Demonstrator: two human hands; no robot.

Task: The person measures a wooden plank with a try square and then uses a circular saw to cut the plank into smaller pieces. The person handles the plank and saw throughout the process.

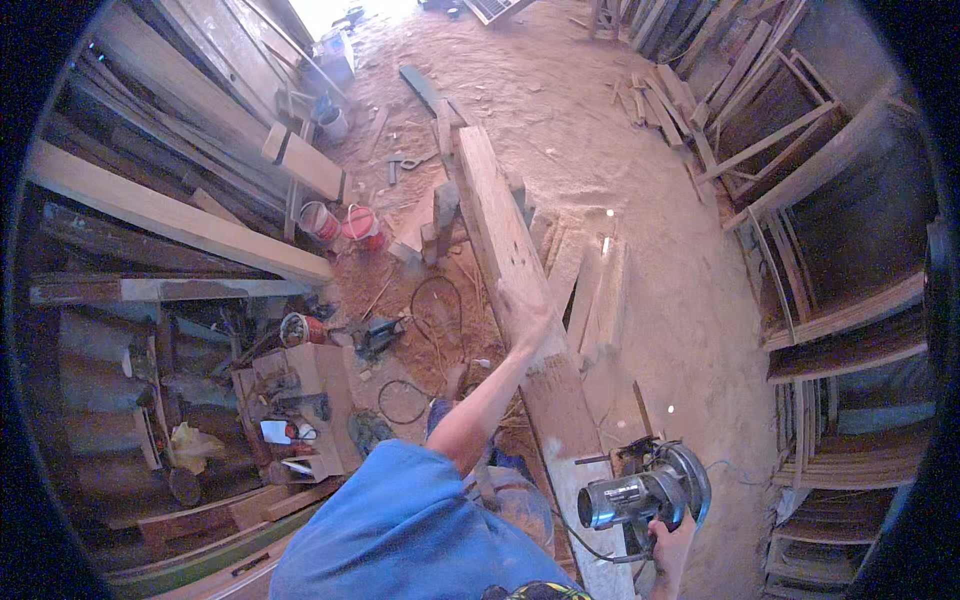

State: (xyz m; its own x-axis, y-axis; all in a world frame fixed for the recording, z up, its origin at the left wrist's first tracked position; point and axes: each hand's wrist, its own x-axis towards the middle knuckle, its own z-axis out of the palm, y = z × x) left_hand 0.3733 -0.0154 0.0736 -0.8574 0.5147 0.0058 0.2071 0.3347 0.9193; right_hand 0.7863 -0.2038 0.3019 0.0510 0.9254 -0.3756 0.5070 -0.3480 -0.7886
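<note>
the left grip [524, 318] lies unclenched on a long, pale, dark-spotted wooden beam [492, 205]; the right grip [672, 545] clasps a glossy black, round-bodied circular saw [628, 499].

Your left grip [525, 318] is blurring against the pale plank [495, 215], its fingers merging indistinctly. Some of your right grip [672, 542] is hiding around the handle of the circular saw [625, 500], while the lower edge is cropping that forearm. The upper edge is cutting off a framed panel [494, 9], and glare is washing out the doorway [325, 12].
</note>
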